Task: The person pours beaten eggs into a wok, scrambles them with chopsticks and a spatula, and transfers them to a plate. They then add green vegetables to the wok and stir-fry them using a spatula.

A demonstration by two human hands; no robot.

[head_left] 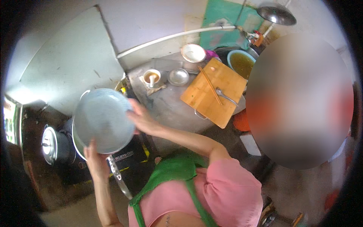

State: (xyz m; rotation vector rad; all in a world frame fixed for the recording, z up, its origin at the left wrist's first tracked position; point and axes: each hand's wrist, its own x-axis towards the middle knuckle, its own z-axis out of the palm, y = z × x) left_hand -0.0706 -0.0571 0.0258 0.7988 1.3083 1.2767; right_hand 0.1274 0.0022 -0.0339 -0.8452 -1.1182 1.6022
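Note:
Both my hands hold a round grey metal basin [105, 120] by opposite sides of its rim. My left hand [96, 160] grips the near edge, with its fingertips over the surface. My right hand [143, 117] is at the right edge, its fingers spread along the rim. Under the basin, a pan shows only part of its pale rim [76, 142] and its long metal handle [120, 177], which points towards me. The pan is over a black stove top [133, 159] with yellow markings. The basin hides the pan's contents.
A lidded pot [51, 146] stands left. On the counter [167, 105] are a bowl with a spoon [152, 78], a metal ladle [178, 76], a white basin [193, 53] and a cutting board [198, 93] bearing chopsticks [210, 85] and a spoon [227, 96]. A blurred patch covers the right.

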